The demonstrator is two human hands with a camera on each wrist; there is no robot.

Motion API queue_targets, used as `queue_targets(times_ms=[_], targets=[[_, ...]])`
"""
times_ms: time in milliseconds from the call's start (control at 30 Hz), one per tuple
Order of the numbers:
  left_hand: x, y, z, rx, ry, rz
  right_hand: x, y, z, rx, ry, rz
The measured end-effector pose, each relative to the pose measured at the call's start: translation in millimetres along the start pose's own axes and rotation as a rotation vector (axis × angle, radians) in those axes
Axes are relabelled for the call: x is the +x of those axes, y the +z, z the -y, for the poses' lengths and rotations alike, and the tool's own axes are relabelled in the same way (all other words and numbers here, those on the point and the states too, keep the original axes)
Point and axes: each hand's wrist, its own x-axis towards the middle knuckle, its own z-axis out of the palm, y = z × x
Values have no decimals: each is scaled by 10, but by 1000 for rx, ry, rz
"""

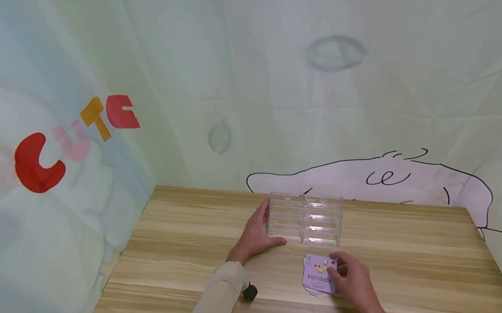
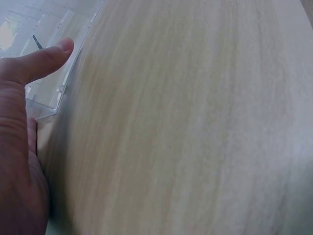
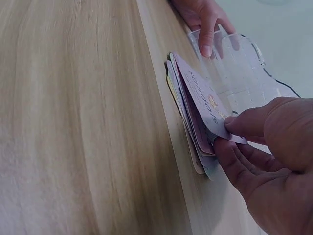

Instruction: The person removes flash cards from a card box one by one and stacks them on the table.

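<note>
A clear plastic compartment tray (image 1: 305, 219), two columns of slots wide, is on the wooden table. My left hand (image 1: 256, 235) holds its left side, with the thumb along the near edge; in the left wrist view the thumb (image 2: 49, 61) lies over the tray's rim. Nearer to me is a small stack of picture cards (image 3: 188, 115), slightly fanned. On top, a purple card (image 1: 317, 275) reads "sandals" and has a picture on it. My right hand (image 1: 354, 280) pinches this top card at its right edge between thumb and fingers, lifting that edge off the cards below.
The wooden table (image 1: 179, 253) reaches back to a printed cloth backdrop (image 1: 263, 72) with coloured letters and line drawings. The tray stands close to the table's far edge. Dark devices are strapped at both wrists.
</note>
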Motion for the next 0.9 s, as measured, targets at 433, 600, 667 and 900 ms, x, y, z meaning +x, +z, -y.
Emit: queue_targets(times_ms=[433, 600, 667, 900], targets=[[8, 2, -15, 11, -32, 9, 11, -30, -6, -155, -101, -23], [10, 9, -7, 26, -33, 9, 13, -17, -19, -173, -120, -32], [12, 11, -2, 26, -33, 9, 12, -13, -24, -179, -119, -32], [10, 7, 9, 25, -32, 7, 17, 0, -53, -188, -102, -23]])
